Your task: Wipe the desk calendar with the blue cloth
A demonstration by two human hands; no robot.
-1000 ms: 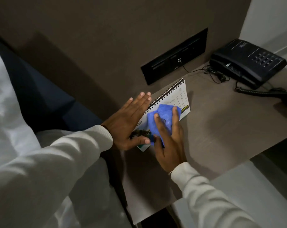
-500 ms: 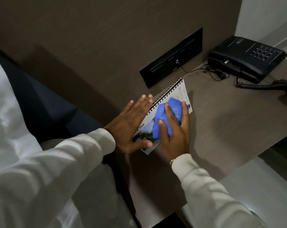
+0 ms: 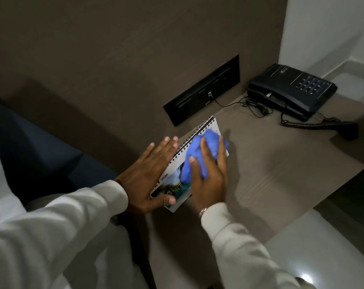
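A spiral-bound desk calendar lies flat on the brown desk, close to the wall panel. Its near end shows a printed picture and "2026". My left hand holds it in place, fingers spread flat along the spiral edge and thumb on the near corner. My right hand presses a crumpled blue cloth onto the far half of the page. The cloth hides most of the date grid.
A black desk phone stands at the back right, its coiled cord and handset lying on the desk. A black socket panel is set in the wall behind the calendar. Left of the desk is a dark blue cushion.
My right hand has slid the blue cloth along the calendar, from its middle toward the far end. The left hand has stayed on the calendar's edge.
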